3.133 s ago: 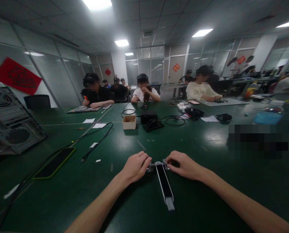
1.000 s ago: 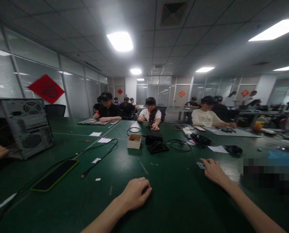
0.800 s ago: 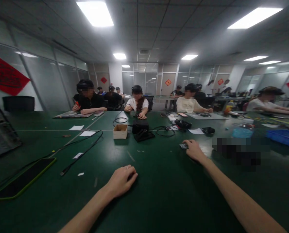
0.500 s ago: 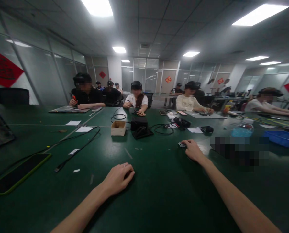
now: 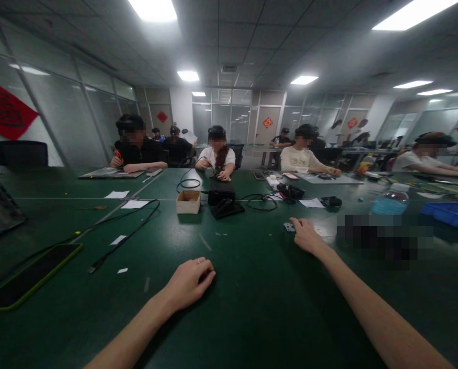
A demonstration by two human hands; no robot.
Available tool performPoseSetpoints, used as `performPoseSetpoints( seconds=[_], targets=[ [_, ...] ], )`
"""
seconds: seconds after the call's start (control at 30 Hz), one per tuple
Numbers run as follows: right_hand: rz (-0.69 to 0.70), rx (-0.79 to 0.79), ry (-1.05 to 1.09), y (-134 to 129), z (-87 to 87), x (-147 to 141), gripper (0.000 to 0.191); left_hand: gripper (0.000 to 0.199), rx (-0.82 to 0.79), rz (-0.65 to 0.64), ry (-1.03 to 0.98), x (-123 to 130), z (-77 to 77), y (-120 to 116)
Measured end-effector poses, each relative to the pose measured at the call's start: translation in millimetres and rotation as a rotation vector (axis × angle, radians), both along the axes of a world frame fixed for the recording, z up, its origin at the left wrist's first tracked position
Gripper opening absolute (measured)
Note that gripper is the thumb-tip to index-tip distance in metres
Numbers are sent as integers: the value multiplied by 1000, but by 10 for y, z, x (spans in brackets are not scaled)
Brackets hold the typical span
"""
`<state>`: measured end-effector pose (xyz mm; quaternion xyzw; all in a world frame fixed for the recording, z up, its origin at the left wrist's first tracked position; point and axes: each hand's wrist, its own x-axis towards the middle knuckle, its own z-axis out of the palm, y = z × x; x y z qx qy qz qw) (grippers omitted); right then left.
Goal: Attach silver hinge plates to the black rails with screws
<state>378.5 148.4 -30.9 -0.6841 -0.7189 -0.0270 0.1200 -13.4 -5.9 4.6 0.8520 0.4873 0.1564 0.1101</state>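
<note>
My right hand (image 5: 307, 236) reaches forward over the green table (image 5: 244, 312). Its fingertips are on a small grey metal piece (image 5: 289, 227) with holes or dark spots, whose right side the fingers cover. What kind of part it is, I cannot make out. My left hand (image 5: 192, 279), with a ring on one finger, rests on the table nearer to me. Those fingers are loosely curled, with the thumb beside them, and nothing shows in them, though the fingertips are partly hidden.
Ahead stand a small open cardboard box (image 5: 188, 202) and a black device (image 5: 221, 193) with cables. Right are a bottle of blue liquid (image 5: 391, 200), a blue tray (image 5: 450, 213) and a blurred-out dark object (image 5: 382, 238). A green-edged black phone (image 5: 32, 277) lies left. Several people sit opposite.
The whole view has shifted slightly. Both hands keep nearly the same place and pose, with the right fingers still at the metal piece.
</note>
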Motion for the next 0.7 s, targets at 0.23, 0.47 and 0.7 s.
performPoseSetpoints(
  seconds=[0.23, 0.47, 0.7],
  targets=[
    [22, -30, -17, -3, 26, 9, 50, 21, 5, -4, -12, -14, -19, -3],
    [20, -10, -14, 7, 13, 22, 56, 19, 5, -2, 1, -3, -7, -3],
    [51, -18, -40, 82, -17, 85, 55, 21, -9, 7, -4, 7, 17, -28]
  ],
)
